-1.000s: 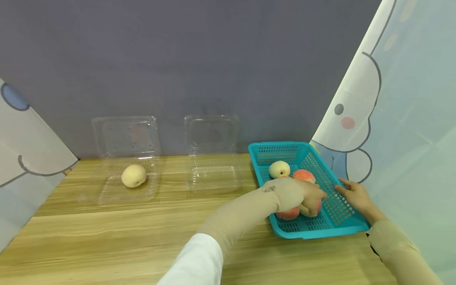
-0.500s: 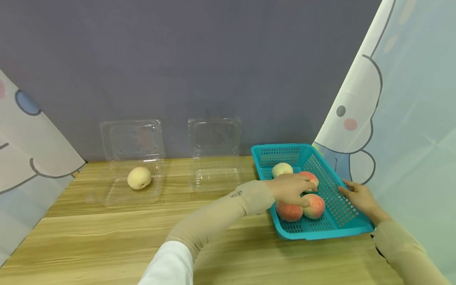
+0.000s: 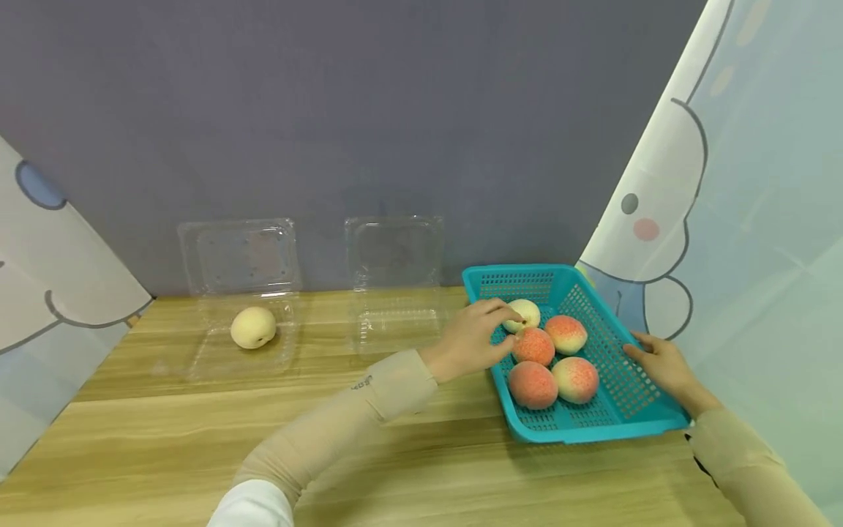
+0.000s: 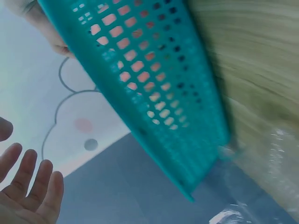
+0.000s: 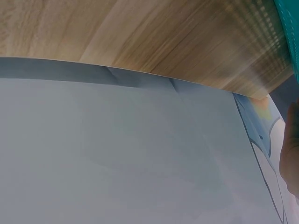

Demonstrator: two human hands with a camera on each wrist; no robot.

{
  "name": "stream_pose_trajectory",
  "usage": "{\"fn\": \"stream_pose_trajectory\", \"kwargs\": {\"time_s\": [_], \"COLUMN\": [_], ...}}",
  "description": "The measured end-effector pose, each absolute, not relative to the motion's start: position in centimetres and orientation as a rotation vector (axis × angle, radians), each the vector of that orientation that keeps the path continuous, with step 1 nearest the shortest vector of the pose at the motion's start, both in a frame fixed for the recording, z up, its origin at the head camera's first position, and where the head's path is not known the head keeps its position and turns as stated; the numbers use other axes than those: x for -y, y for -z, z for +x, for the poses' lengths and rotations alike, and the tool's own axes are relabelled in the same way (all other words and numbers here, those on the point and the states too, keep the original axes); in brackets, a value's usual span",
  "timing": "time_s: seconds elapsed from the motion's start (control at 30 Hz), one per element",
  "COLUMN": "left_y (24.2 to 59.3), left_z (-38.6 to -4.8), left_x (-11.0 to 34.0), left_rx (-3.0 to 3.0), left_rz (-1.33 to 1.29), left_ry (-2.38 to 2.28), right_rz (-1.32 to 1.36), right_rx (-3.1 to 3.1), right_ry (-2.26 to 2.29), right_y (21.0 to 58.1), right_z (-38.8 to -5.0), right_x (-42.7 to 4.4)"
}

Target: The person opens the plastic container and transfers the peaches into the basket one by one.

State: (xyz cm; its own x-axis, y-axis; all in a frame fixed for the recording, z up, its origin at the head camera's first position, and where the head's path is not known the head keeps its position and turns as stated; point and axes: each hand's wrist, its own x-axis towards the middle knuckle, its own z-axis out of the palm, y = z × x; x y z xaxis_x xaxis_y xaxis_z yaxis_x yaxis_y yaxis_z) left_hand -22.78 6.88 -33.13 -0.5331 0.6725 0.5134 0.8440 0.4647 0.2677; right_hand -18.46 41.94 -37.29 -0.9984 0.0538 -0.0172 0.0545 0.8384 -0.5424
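In the head view, a blue-green plastic basket (image 3: 619, 421) holds several peaches, most of them reddish, such as the front left peach (image 3: 532, 386). My left hand (image 3: 469, 338) hovers over the basket's left rim with fingers spread, its tips close to a pale peach (image 3: 525, 310) and a red peach (image 3: 534, 346). Nothing is in its grasp; the left wrist view shows those fingers (image 4: 41, 189) relaxed and apart. On the right rim, my right hand (image 3: 668, 369) grips the basket, thumb over the edge. Only a sliver of that hand (image 5: 290, 154) shows in the right wrist view.
Two clear plastic clamshell boxes stand with lids raised at the back of the wooden table (image 3: 197, 454). A pale peach (image 3: 253, 327) lies in the left box (image 3: 240, 256); the right box (image 3: 395, 252) is nearer the basket. A grey curtain (image 3: 395, 110) rises behind.
My left hand has drawn back leftward from above the peaches to the basket's left rim, uncovering them. My right hand keeps its place on the right rim.
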Motion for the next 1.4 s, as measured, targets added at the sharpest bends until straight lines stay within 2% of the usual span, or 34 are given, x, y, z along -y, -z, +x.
{"fn": "stream_pose_trajectory", "kwargs": {"time_s": [0.37,0.8,1.13,1.4], "left_y": [35.3,38.9,38.1,37.3], "left_z": [-23.2,-24.0,-24.6,-27.1], "left_x": [-0.7,9.8,17.1,22.0], "left_rx": [2.456,2.603,2.634,2.754], "left_rz": [-1.091,-0.792,-0.628,-0.54], "left_ry": [0.808,0.762,0.639,0.499], "right_rz": [0.092,0.056,0.062,0.069], "right_rx": [-3.028,-3.0,-3.006,-2.979], "right_ry": [0.867,0.833,0.815,0.837], "right_y": [37.1,37.0,37.2,37.4], "right_z": [-18.7,-18.9,-18.6,-18.8], "right_x": [-42.4,-42.8,-42.9,-42.7]}}
